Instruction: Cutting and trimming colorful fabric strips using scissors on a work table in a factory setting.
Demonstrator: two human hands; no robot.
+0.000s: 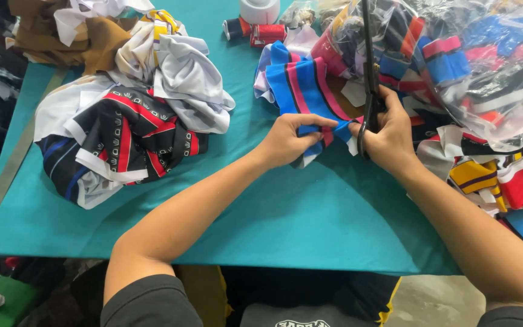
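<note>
My left hand (292, 138) pinches the near end of a blue, pink and black striped fabric piece (301, 85) that lies across the teal table (310, 218). My right hand (388, 134) touches the same fabric and holds black scissors (369, 66), whose long blades point away from me toward the table's far side. Both hands meet at the cloth's edge, just right of the table's middle.
A heap of black, red and white fabric (122, 133) lies at the left, brown cloth (62, 30) behind it. A clear plastic bag of coloured pieces (479, 54) and loose pieces (497, 175) crowd the right. Thread spools (255, 30) stand at the far edge.
</note>
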